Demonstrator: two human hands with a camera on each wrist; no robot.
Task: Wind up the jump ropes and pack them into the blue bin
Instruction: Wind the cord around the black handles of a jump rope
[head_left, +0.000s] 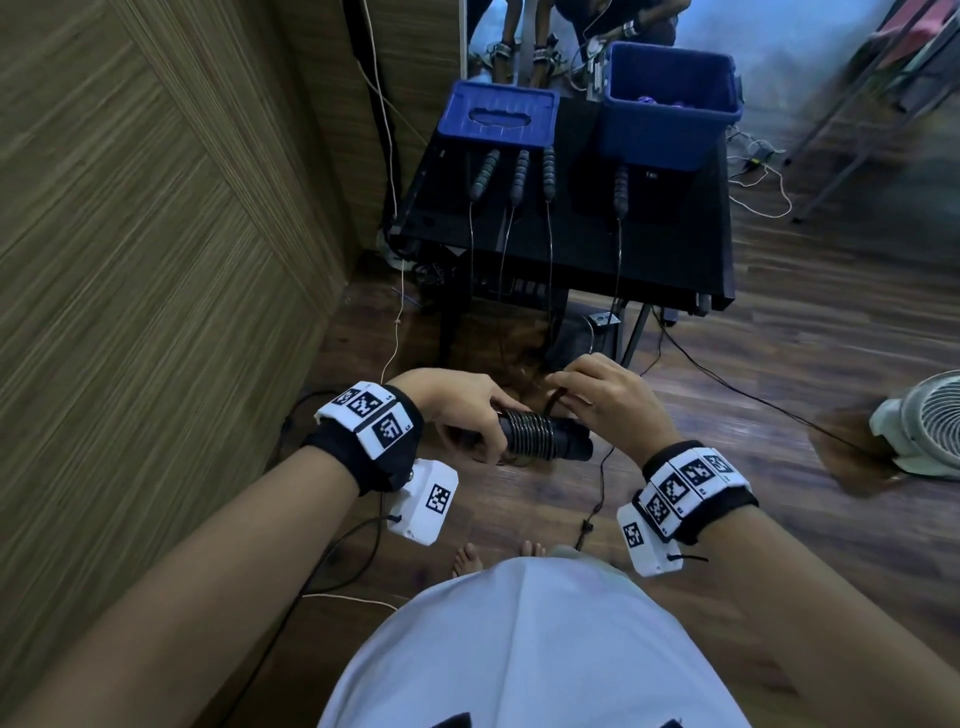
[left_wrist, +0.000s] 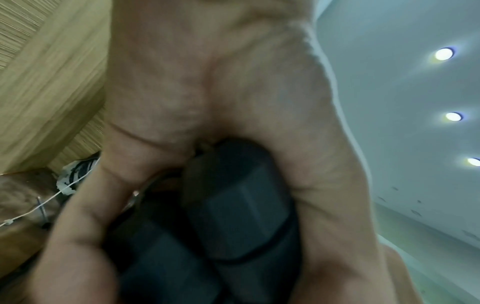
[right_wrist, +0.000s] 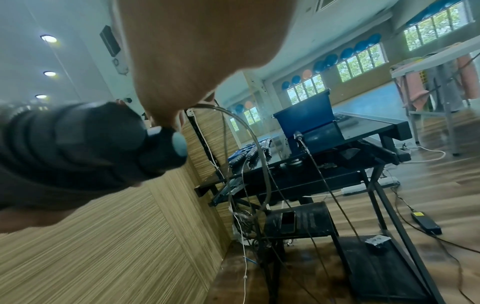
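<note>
In front of my waist my left hand (head_left: 475, 415) grips two black jump rope handles (head_left: 558, 441) held side by side, with thin rope (head_left: 527, 431) wound around them in tight coils. In the left wrist view the handles (left_wrist: 233, 216) lie across the palm of that hand (left_wrist: 207, 92). My right hand (head_left: 582, 392) pinches the loose rope just above the handles. A loop of that rope (right_wrist: 233, 125) arcs out from the right fingers. The blue bin (head_left: 670, 124) stands at the back right of the black table (head_left: 597, 249). Several more jump rope handles (head_left: 519, 174) lie on the table, their ropes hanging over its front edge.
A second blue container (head_left: 496, 117) sits upside down at the table's back left. A wood-panelled wall (head_left: 156, 234) runs along the left. A white fan (head_left: 922, 431) stands on the floor at the right. Cables (head_left: 753, 400) trail across the wooden floor by the table legs.
</note>
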